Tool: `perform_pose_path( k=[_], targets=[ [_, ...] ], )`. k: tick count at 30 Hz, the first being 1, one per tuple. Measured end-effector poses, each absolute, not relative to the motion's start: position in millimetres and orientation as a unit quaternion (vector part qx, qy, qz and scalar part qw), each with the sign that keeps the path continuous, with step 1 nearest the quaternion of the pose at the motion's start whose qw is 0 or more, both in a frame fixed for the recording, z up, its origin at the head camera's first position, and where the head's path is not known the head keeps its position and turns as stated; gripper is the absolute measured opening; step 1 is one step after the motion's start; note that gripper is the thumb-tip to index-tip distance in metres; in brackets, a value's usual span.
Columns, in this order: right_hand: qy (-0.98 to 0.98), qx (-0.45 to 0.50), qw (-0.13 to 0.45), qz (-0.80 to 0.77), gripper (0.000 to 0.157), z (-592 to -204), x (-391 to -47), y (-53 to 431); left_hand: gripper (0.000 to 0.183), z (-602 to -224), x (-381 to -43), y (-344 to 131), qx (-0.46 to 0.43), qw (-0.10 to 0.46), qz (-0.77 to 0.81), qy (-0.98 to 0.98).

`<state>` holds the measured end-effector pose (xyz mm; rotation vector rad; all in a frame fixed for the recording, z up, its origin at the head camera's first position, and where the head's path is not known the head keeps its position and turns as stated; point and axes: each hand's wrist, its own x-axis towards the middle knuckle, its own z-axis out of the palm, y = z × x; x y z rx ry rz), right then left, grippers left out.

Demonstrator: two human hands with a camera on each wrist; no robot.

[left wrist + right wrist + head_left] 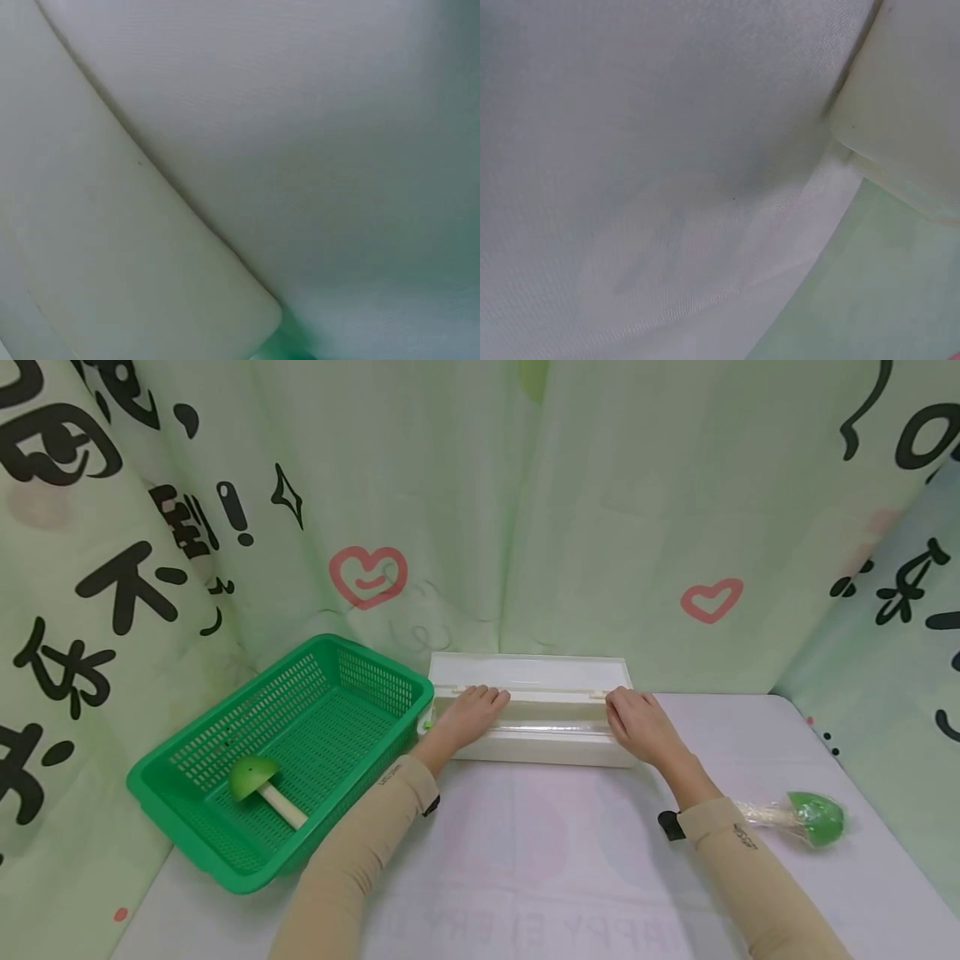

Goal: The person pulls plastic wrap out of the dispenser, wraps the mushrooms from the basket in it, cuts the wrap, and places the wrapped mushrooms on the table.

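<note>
A white cling film dispenser [547,750] stands at the back of the table, its lid [528,670] raised. My left hand [468,718] curls its fingers over the left part, and my right hand [643,727] does likewise at the right end. Between them clear cling film [555,727] shows as a shiny band; both hands seem to pinch its edge, though thumbs and fingertips are partly hidden. The left wrist view shows the dispenser's pale side [135,225] close up; a corner of the dispenser [900,112] appears in the right wrist view. Neither wrist view shows a hand.
A green basket [352,793] stands to the left, holding a green-capped toy mushroom [255,775]. Another green-capped piece wrapped in clear film [817,818] lies beyond the right sleeve. White cloth [525,860] covers the table; a printed curtain [585,527] hangs behind.
</note>
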<state>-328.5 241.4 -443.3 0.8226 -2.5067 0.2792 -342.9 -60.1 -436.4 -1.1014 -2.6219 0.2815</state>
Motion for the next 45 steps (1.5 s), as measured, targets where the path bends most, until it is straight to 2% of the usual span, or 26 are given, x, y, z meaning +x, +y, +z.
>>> perform_pose_path(
  k=[6,10,13,19,31,36,45],
  targets=[
    [-0.921,0.297,0.232,0.101,0.004,-444,-329,241,0.032,-436,-342,-68,-0.443,0.174,0.079,-0.876],
    [-0.923,0.294,0.228,0.103,0.004,-443,-329,241,0.025,-436,-341,-74,-0.48,0.205,0.102,-0.847],
    [-0.922,0.293,0.229,0.106,0.004,-443,-328,241,0.018,-434,-339,-77,-0.486,0.2,0.118,-0.843],
    [-0.925,0.288,0.221,0.108,0.005,-443,-327,242,0.022,-430,-333,-79,-0.469,0.158,0.149,-0.856],
    [-0.925,0.296,0.216,0.104,0.005,-444,-325,244,0.024,-428,-332,-87,-0.417,0.152,0.088,-0.892],
    [-0.923,0.302,0.218,0.098,0.008,-444,-324,245,0.017,-431,-331,-90,-0.374,0.184,0.158,-0.895],
    [-0.929,0.291,0.204,0.098,0.007,-442,-321,245,0.011,-442,-329,-95,-0.338,0.241,0.141,-0.899]
  ],
)
